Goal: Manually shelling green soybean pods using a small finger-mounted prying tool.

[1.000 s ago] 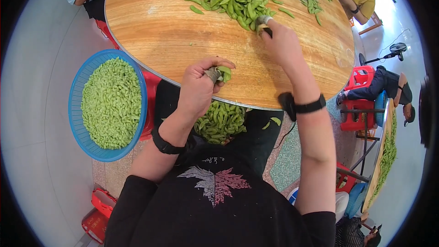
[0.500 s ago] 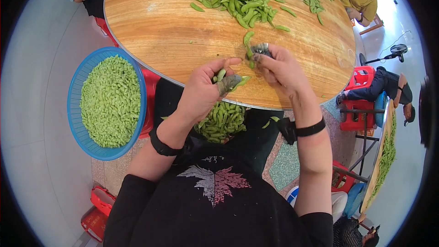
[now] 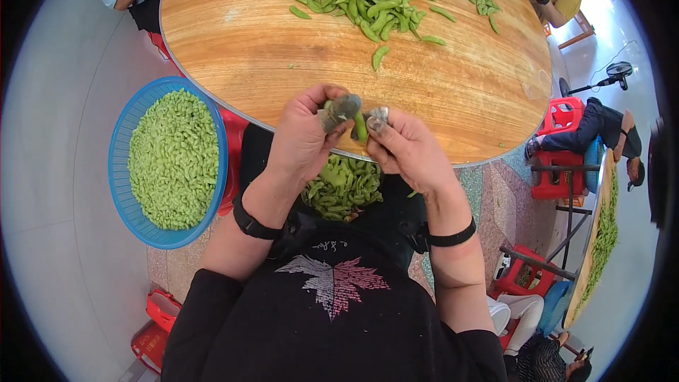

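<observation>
A green soybean pod (image 3: 360, 128) is upright between my two hands, over the near edge of the round wooden table (image 3: 240, 49). My left hand (image 3: 300, 131) is closed, its thumb in a worn grey cover pressing by the pod's upper part; a bit of green shows behind that thumb. My right hand (image 3: 410, 147) pinches at the pod's lower side, its thumb and finger darkly stained and a grey cover on one fingertip. One loose pod (image 3: 380, 57) lies on the table beyond my hands. Below them, more pods (image 3: 343, 187) fill my lap area.
A blue basket (image 3: 120, 191) of shelled green beans (image 3: 173, 163) stands at the left beside a red stool (image 3: 232, 152). Heaped pods (image 3: 364, 0) lie on the table's far side. Other people sit around, and another pod-covered table (image 3: 601, 233) stands at the right.
My right hand has come down and left to meet my left hand, bringing a pod. My left hand has turned its thumb inward. The loose pod beyond stays on the table.
</observation>
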Motion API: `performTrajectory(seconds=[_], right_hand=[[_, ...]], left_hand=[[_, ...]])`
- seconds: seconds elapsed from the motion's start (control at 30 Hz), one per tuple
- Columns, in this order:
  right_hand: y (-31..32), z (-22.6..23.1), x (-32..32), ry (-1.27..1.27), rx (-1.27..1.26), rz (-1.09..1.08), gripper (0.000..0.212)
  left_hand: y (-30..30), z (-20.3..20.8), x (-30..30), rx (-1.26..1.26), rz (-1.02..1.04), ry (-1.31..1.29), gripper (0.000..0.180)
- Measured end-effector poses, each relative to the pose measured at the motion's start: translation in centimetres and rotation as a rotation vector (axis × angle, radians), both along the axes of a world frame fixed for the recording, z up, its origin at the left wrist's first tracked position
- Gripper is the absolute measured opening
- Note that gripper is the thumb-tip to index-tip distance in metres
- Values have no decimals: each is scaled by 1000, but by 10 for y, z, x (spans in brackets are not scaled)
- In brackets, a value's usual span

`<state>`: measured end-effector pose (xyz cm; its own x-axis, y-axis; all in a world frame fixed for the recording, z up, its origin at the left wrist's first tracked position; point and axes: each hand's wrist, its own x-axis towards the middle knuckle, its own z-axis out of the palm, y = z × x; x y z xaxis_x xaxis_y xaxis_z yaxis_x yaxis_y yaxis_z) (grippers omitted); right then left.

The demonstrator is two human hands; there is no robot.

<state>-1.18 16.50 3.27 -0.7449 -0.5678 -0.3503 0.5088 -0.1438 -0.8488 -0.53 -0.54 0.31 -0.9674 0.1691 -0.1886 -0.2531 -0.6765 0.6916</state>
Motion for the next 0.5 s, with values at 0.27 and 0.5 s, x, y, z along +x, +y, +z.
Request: performTrajectory(seconds=[0.27,0.5], right_hand=[[-11,-3,11,130,76,-51,15],[-9,-1,16,-108,-117,-83,17]], left_hand=[[0,0,3,-65,6,-20,5],[6,-3,7,-203,163,128,3]])
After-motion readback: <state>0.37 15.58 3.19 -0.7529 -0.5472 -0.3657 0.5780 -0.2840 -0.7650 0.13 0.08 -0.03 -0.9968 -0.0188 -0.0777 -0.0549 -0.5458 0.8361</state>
